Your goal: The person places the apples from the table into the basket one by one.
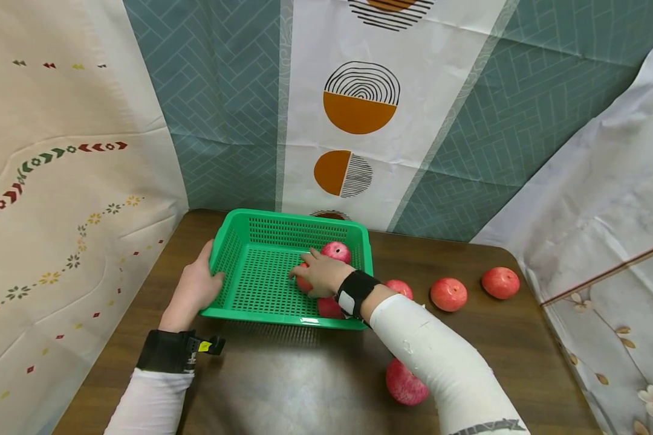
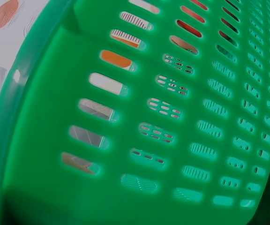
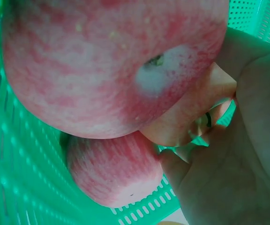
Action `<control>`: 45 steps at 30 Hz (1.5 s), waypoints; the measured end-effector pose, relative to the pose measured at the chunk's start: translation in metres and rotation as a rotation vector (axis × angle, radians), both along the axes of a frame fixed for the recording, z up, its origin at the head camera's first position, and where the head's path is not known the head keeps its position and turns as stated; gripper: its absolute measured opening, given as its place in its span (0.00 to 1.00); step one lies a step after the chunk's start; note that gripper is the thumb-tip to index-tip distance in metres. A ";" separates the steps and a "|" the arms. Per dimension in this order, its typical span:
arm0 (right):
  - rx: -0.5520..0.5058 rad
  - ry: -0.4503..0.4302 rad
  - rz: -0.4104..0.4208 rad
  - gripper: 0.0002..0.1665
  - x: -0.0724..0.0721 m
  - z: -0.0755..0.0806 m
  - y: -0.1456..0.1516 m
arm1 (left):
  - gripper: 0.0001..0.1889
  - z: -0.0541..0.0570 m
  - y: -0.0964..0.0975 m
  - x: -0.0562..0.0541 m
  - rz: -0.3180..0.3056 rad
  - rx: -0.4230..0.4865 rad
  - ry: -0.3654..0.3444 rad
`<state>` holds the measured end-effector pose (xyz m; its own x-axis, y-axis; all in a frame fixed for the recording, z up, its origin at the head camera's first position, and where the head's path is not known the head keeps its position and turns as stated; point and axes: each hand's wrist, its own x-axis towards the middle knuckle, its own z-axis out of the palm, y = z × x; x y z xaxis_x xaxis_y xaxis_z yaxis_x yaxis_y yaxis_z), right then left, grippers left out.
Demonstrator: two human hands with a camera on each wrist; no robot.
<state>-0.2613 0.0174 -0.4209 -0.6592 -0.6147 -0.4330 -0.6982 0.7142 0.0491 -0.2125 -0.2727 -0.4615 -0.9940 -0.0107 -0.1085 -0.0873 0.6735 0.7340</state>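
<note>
A green plastic basket (image 1: 272, 272) with slotted walls sits on the table. My left hand (image 1: 196, 281) grips its left rim, thumb over the edge; the left wrist view shows only the basket wall from close by. Inside the basket's right part, my right hand (image 1: 323, 275) holds a red apple (image 1: 303, 280) from above. Another apple (image 1: 335, 251) lies behind that hand, and one more apple (image 1: 329, 307) in front of it, partly covered by the wrist. In the right wrist view, a large apple (image 3: 93, 70) hides part of the held apple (image 3: 186, 115).
Right of the basket lie an apple (image 1: 399, 288), a second apple (image 1: 448, 294) and a third apple (image 1: 500, 283) near the table's right edge. Another apple (image 1: 405, 383) rests by the right forearm. A patterned cloth (image 1: 359, 175) hangs behind the wooden table (image 1: 283, 386).
</note>
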 end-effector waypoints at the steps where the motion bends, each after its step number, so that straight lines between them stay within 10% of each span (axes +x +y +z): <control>1: 0.007 0.008 0.003 0.38 0.000 0.000 0.000 | 0.43 0.000 0.000 0.000 0.000 -0.001 0.001; 32: -0.053 -0.032 -0.062 0.46 0.000 0.013 0.008 | 0.43 0.001 0.000 0.000 0.001 -0.011 0.005; 45: -0.251 -0.136 -0.109 0.47 0.005 0.031 0.031 | 0.44 -0.001 -0.002 -0.002 -0.007 -0.048 0.035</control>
<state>-0.2562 0.0488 -0.3903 -0.6734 -0.6428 -0.3651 -0.6051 0.7630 -0.2274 -0.2147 -0.2745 -0.4626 -0.9973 -0.0078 -0.0732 -0.0572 0.7085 0.7034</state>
